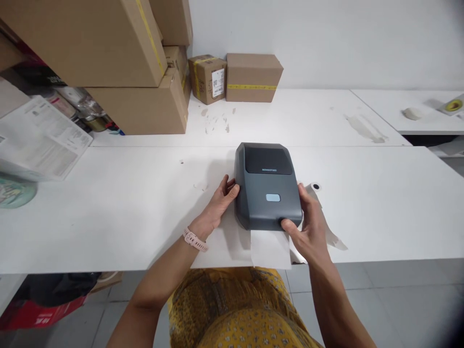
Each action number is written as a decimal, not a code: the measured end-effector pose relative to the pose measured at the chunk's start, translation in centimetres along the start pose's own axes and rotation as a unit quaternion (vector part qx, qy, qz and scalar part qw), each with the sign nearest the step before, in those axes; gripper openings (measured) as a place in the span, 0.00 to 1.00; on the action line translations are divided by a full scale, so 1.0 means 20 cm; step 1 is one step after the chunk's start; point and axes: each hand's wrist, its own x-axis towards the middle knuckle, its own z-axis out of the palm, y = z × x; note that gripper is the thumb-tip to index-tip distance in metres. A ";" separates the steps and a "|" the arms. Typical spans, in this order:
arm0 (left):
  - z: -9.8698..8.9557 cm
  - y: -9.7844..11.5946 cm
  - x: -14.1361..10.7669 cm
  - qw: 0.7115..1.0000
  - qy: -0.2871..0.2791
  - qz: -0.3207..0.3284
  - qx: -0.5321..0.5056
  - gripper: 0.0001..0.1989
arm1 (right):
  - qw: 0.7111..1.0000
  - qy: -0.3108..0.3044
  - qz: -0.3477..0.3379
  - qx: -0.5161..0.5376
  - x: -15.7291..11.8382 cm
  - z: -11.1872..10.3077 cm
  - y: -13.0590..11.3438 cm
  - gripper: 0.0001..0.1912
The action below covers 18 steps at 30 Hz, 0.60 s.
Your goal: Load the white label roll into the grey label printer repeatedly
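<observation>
The dark grey printer (259,205) is near the front edge of the table (126,203), squarely in front of the person, presumably to be within easy reach of both arms. From where I stand, each hand takes a side of it. The left hand (222,199) is loosely spread, its thumb against the casing's left side and its fingers partly bent behind; that looks more like steadying than gripping. The right hand (310,227) closes around the near right corner, the thumb on the front edge and the fingers along the side, pinching the casing between them, which suggests the firmer hold is there. I can't tell whether the table bears all the printer's weight or the hands take some. White paper (271,249) sticks out from under the front and reaches the table's edge, and the thumb sits just beside it, perhaps to avoid creasing it. Beyond the right hand lies a small paper roll (315,187) with a loose strip (335,239) trailing towards the front. Two taped boxes (250,72) stand against the wall and bigger cartons (145,108) are stacked at the left, likely to leave working room around the printer.
</observation>
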 end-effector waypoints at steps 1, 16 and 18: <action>0.00 0.00 0.00 1.000 0.000 0.001 -0.001 0.63 | 1.000 0.001 0.001 0.001 0.00 0.00 0.00 0.43; -0.02 -0.02 0.01 0.999 0.001 0.003 -0.038 0.49 | 0.994 -0.002 0.022 0.112 -0.04 0.07 0.09 0.41; -0.02 -0.02 0.00 0.999 0.012 -0.007 -0.032 0.52 | 0.995 0.007 0.015 0.099 -0.03 0.07 0.07 0.40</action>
